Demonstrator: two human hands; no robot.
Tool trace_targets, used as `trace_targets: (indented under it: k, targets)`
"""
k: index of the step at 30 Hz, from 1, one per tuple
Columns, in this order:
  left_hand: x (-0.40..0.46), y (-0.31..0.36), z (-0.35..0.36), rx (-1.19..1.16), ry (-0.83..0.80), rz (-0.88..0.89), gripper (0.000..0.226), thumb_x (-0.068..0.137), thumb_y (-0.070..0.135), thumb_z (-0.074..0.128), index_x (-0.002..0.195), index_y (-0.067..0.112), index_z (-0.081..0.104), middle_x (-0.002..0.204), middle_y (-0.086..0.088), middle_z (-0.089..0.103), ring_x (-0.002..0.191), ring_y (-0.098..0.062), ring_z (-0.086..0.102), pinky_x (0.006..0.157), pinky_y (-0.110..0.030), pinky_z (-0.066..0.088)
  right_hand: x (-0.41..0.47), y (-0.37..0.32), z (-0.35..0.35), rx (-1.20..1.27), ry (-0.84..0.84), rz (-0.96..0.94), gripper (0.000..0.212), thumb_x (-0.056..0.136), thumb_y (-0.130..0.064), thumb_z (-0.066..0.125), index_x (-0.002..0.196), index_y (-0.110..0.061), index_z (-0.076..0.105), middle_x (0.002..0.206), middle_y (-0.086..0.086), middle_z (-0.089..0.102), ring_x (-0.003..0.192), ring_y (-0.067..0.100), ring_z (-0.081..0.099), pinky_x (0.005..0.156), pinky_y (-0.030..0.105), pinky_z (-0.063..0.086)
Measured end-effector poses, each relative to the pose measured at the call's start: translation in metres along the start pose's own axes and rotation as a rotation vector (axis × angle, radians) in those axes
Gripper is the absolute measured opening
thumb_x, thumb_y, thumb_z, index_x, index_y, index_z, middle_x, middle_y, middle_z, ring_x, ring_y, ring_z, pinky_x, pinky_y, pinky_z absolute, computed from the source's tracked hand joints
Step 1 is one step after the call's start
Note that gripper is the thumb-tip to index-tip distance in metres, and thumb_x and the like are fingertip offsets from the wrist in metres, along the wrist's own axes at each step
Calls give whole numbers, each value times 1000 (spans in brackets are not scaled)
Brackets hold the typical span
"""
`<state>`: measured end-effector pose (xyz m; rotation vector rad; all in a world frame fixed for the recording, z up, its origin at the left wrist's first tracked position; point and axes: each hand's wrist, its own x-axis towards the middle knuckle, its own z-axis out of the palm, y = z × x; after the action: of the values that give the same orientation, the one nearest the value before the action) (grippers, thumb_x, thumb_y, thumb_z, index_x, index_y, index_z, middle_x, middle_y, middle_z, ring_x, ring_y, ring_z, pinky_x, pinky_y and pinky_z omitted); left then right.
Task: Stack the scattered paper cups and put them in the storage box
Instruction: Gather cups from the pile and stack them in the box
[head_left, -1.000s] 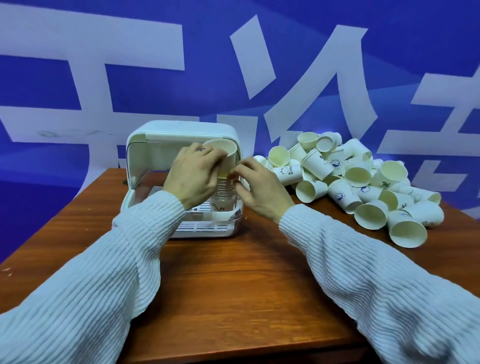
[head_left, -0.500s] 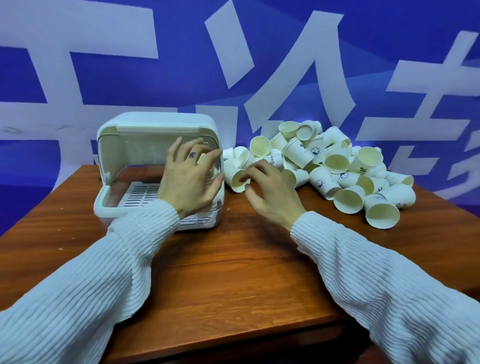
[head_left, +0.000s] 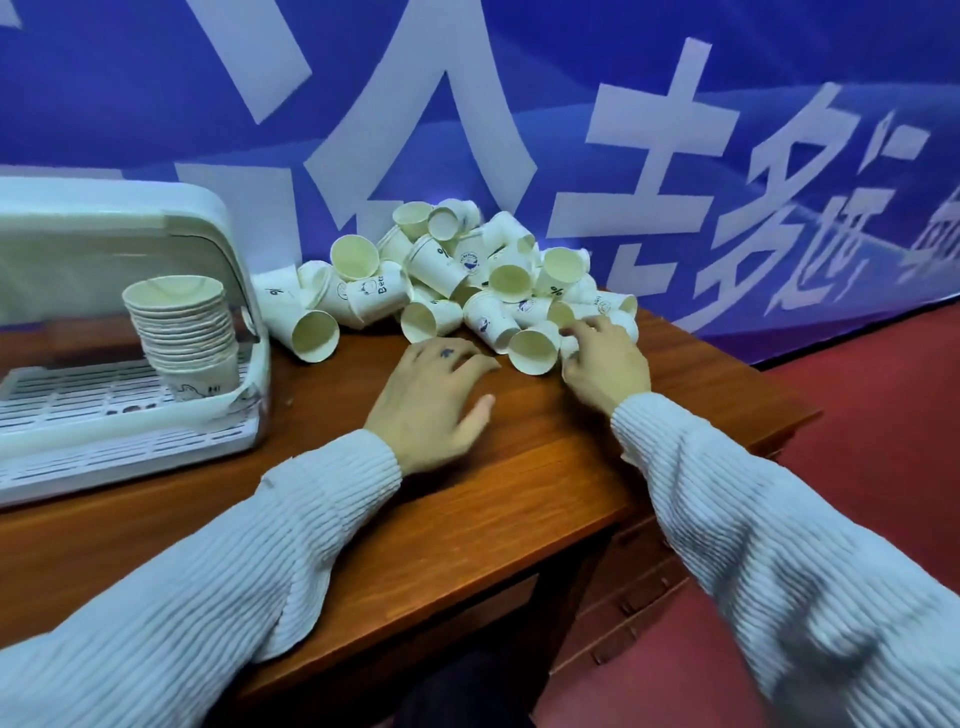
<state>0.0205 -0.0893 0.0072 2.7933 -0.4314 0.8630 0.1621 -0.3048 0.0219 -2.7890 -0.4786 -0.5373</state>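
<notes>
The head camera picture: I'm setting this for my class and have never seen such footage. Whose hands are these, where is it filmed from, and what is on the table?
There is no machine here. A person wears a camera on their head, so you look down along their white-sleeved arms. On the wooden table a white storage box stands open with a stack of paper cups inside. Beside it lies a heap of loose cups. The left hand hovers open near the heap, holding nothing. The right hand reaches into the heap's near edge, fingers curled round a small cup.
</notes>
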Motion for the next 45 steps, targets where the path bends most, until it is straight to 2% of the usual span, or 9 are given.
trace_targets:
  k: [10,15,21,24,27,30,36,39,45]
  targets:
    - [-6,7,29,-130,22,-37,66,90,50,60,148,24,46,142,-3,52,131,-25,48,110,-41,39,-21,1,-18,245,252,-73,12,91,-29,58,96,-20,65,92,-1,65,84,23,59,72,39,50]
    - [-4,8,31,-350,-5,-117,113,79,55,76,162,31,3,152,-8,43,133,-27,50,110,-43,43,-32,-47,-22,738,-133,-218,3,93,-14,71,92,-12,72,87,-1,70,78,6,59,76,27,48]
    - [-9,-5,19,-390,109,-234,98,82,53,74,157,35,15,154,0,44,135,-26,49,104,-44,47,3,-43,-6,508,77,17,18,97,-30,62,105,-22,76,118,2,67,114,19,61,100,37,47]
    - [-15,-12,8,-389,125,-253,92,84,55,73,156,35,19,151,1,46,136,-21,45,102,-41,44,20,-28,5,209,-111,62,31,96,-22,58,123,-25,73,145,9,51,132,31,52,110,44,44]
    - [-24,-21,-1,-382,174,-272,76,91,57,66,152,32,28,147,1,50,133,-17,46,100,-41,45,21,-25,15,72,-224,81,41,96,-19,57,135,-20,66,137,11,63,125,33,59,100,42,51]
    - [-26,-25,-5,-397,205,-322,66,94,59,61,148,31,34,141,2,53,126,-15,49,96,-37,44,18,-20,12,54,1,101,37,98,-26,56,133,-18,67,124,15,69,118,37,62,87,43,51]
    - [-18,-32,-14,-410,333,-406,57,92,54,66,138,25,47,136,2,58,122,-14,54,94,-28,41,16,-48,-18,426,118,76,30,91,-25,55,109,-28,78,108,-2,77,103,23,69,85,29,46]
    - [-13,-35,-26,-406,389,-408,58,91,54,65,137,23,48,136,1,58,122,-16,54,93,-26,39,14,-70,-29,611,66,50,28,88,-13,57,97,-27,79,98,-11,73,92,15,70,89,42,59]
    - [-21,-50,-66,-369,515,-419,60,89,47,67,138,16,51,135,0,57,122,-13,52,96,-17,35,12,-120,-37,795,79,-51,16,89,-7,59,98,-18,67,90,-2,72,65,8,70,57,23,54]
